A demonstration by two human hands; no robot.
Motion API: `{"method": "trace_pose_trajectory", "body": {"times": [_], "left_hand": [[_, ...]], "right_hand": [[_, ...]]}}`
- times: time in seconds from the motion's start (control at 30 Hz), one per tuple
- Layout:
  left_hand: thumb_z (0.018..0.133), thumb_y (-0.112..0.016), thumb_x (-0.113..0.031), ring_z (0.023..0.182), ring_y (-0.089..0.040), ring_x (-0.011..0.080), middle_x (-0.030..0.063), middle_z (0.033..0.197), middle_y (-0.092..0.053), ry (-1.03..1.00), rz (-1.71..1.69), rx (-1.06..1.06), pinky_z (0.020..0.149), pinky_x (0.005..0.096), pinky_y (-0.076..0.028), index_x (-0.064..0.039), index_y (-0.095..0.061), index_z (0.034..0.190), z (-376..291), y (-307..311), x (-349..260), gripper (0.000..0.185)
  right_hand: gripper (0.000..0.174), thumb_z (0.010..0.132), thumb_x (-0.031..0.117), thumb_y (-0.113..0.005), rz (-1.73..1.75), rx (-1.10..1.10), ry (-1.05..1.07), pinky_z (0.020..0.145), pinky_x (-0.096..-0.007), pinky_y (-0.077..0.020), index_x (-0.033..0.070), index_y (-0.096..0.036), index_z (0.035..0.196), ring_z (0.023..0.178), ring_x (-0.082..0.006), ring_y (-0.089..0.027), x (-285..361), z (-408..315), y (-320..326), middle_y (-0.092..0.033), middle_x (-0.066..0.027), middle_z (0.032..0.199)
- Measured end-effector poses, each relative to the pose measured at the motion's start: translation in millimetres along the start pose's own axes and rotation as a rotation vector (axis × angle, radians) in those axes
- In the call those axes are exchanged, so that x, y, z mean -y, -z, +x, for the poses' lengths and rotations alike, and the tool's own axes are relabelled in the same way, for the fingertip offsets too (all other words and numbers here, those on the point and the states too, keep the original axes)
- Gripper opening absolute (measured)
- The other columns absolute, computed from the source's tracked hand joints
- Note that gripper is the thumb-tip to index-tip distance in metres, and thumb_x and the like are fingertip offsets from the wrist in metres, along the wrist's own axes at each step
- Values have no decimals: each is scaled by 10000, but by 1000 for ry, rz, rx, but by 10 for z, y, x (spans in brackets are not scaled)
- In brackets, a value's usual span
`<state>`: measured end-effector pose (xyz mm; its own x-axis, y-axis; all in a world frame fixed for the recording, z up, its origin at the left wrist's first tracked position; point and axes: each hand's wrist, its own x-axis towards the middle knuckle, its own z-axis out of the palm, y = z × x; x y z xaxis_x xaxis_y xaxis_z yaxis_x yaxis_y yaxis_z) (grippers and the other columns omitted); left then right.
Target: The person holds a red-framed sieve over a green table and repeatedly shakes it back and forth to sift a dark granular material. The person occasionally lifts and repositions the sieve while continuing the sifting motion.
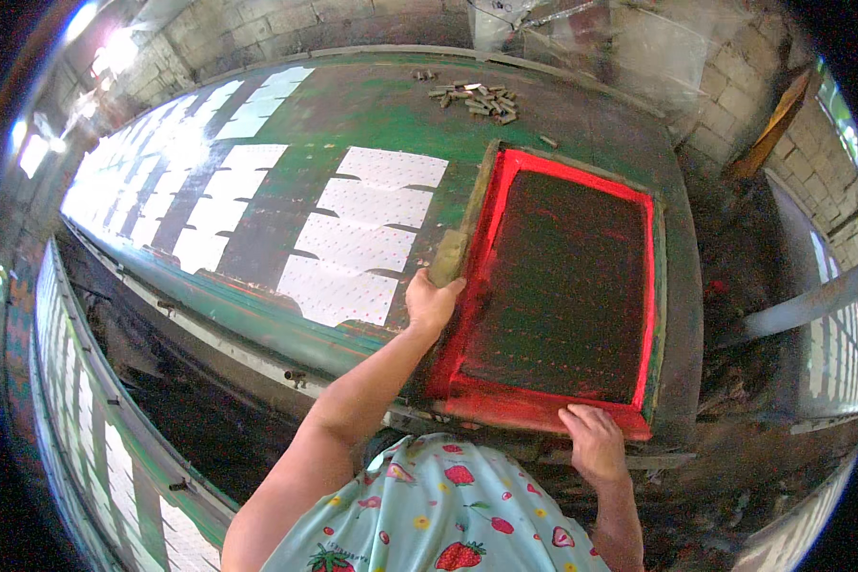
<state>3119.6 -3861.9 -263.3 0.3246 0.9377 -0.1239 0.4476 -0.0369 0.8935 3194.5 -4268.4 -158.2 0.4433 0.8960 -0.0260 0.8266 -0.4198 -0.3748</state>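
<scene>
A screen-printing frame [472,207] lies on the long green printing table [379,114]. Red ink coats the inner border around its dark mesh [565,286]. My left hand [432,300] grips the frame's left rail, beside a worn block fixed there. At the near end runs a red-stained bar [529,413]; whether it is a frame rail or a squeegee, I cannot tell. The fingers of my right hand [595,436] rest over this bar, near its right end, with the thumb hidden. Left of the frame lies a white cut fabric panel [361,232] printed with small coloured dots.
More white panels [232,204] run in rows down the table's left part. A heap of short cylindrical pieces [482,100] sits at the far side. Small metal stops [294,375] line the near rail. A second table with panels [118,457] stands at lower left.
</scene>
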Motion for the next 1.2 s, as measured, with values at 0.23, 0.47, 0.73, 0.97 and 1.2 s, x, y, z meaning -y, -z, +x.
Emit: {"method": "trace_pose_trajectory", "body": {"times": [0.23, 0.47, 0.73, 0.97, 1.2], "left_hand": [[864, -929, -466, 1136, -744, 471, 293, 1189, -783, -168, -170, -16, 1034, 532, -566, 34, -748, 1237, 85, -91, 156, 650], [1092, -688, -299, 1308, -652, 493, 310, 1372, -705, -285, -72, -113, 1157, 534, -493, 61, -660, 1440, 99, -147, 187, 502], [1106, -664, -280, 1432, -607, 483, 336, 1473, -671, -229, -118, -28, 1226, 498, -453, 86, -637, 1471, 66, -88, 128, 518], [1109, -662, -275, 1462, -608, 425, 331, 1501, -665, -203, -104, -41, 1244, 470, -439, 103, -625, 1488, -16, -25, 20, 536], [1116, -652, -217, 1386, -653, 364, 272, 1471, -693, -169, -152, 13, 1185, 439, -477, 63, -652, 1477, 8, -7, 37, 457]], "right_hand": [[373, 957, 50, -649, -104, 260, -122, 1035, -514, -587, 124, -793, 1293, 1197, -368, -727, 297, 662, 153, -770, -126, 1238], [426, 902, 18, -703, -135, 284, -154, 992, -518, -612, 145, -792, 1299, 1184, -346, -742, 306, 397, 91, -776, -121, 1218], [564, 833, -36, -687, -164, -107, -14, 1041, -484, -581, 119, -764, 1370, 1201, -327, -730, 221, 282, -346, -759, -102, 1288], [519, 845, -45, -699, -280, -275, 92, 1007, -476, -579, 118, -770, 1333, 1203, -311, -730, -437, 1248, -453, -752, -84, 1296], [486, 876, -29, -678, -294, -298, 88, 990, -469, -570, 134, -768, 1325, 1146, -305, -730, -1261, 2679, -303, -748, -75, 1206]]}}
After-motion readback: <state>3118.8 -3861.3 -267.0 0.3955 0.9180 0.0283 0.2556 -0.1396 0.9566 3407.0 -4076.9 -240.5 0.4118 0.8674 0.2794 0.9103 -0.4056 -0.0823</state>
